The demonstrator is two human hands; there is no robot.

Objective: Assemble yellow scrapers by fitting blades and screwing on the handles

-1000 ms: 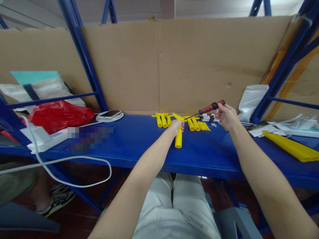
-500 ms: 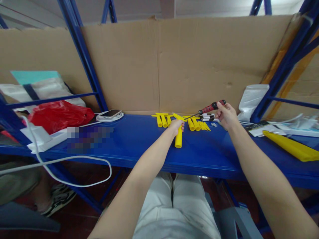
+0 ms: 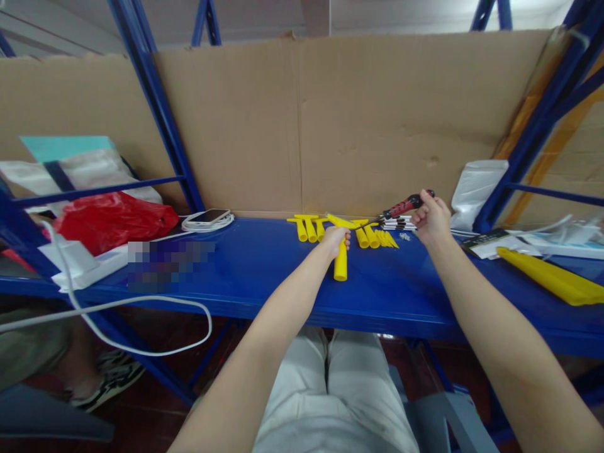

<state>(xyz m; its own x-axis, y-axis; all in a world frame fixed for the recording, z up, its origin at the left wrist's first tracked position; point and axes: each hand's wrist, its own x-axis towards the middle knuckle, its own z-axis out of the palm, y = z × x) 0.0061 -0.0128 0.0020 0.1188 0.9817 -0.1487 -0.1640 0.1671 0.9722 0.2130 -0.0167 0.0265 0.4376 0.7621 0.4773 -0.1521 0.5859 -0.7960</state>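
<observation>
yellow t-piece [image 3: 340,268] fills the curled left hand [image 3: 336,241]; right hand [image 3: 432,218] pinches a screwdriver [image 3: 402,206].

From here I see a yellow T-shaped piece [image 3: 340,265] just right of the frame's centre, its thick handle pointing toward the bottom edge. A red-and-black screwdriver [image 3: 400,207] slants up rightward, its thin shaft ending at the crossbar.

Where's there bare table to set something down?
Two patches of the blue table look bare: from the phone to the left forearm, and from the held yellow tool to the right forearm, in front of the yellow wedges. Crowded: the back, with yellow handles and white sticks, near the screwdriver; both ends, by the red bag and plastic packets.
</observation>
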